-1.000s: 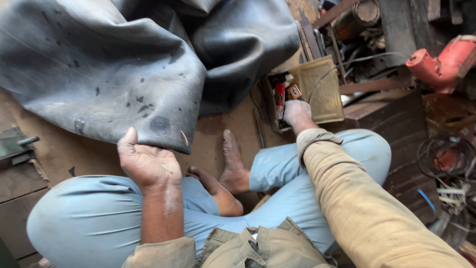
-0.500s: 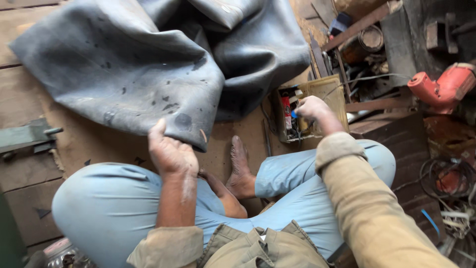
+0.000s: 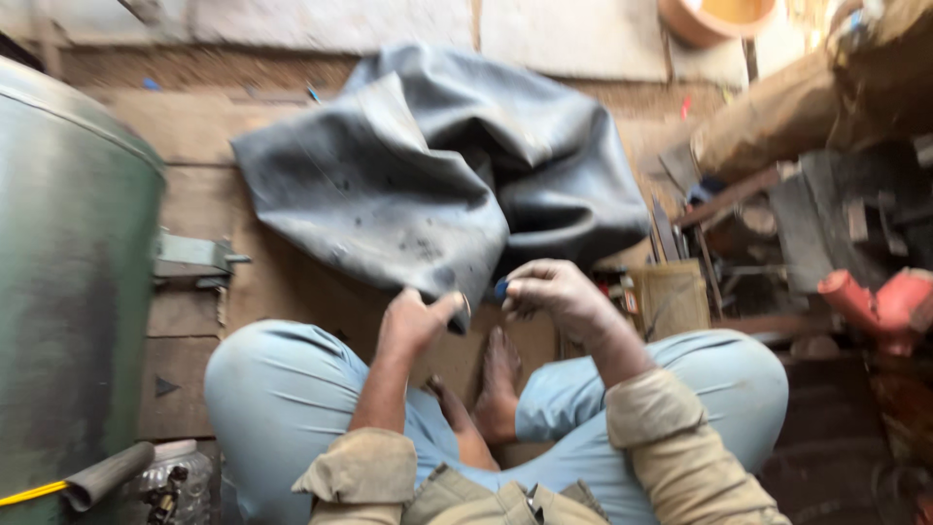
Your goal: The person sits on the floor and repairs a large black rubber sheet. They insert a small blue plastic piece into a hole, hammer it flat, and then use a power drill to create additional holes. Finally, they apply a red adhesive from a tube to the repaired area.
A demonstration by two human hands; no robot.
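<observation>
Tube: we see a big, limp, dark grey rubber tube heaped on the wooden floor in the upper middle of the frame, folded over itself.
Tube axis: its long run goes from the upper right of the frame down to a flap at centre, and that lower corner points towards us.
Left hand: our left hand, at centre, pinches the flap's lower edge between thumb and curled fingers, closed tight on the rubber.
Why held so: we judge the pinch keeps the edge lifted and taut near our lap, where we can look at it.
Right hand: our right hand, just right of the flap, has its fingers bunched around a small blue thing at the fingertips, close against the tube's edge.
Blue thing: it is too small and blurred for us to tell what it is.
Seat: we sit cross-legged, knees in pale blue trousers spread across the lower frame, bare feet tucked under the hands.
Left edge: a green metal tank fills the left side.
Right side: a small open box sits by our right knee, with a red fitting and blurred clutter beyond.
</observation>
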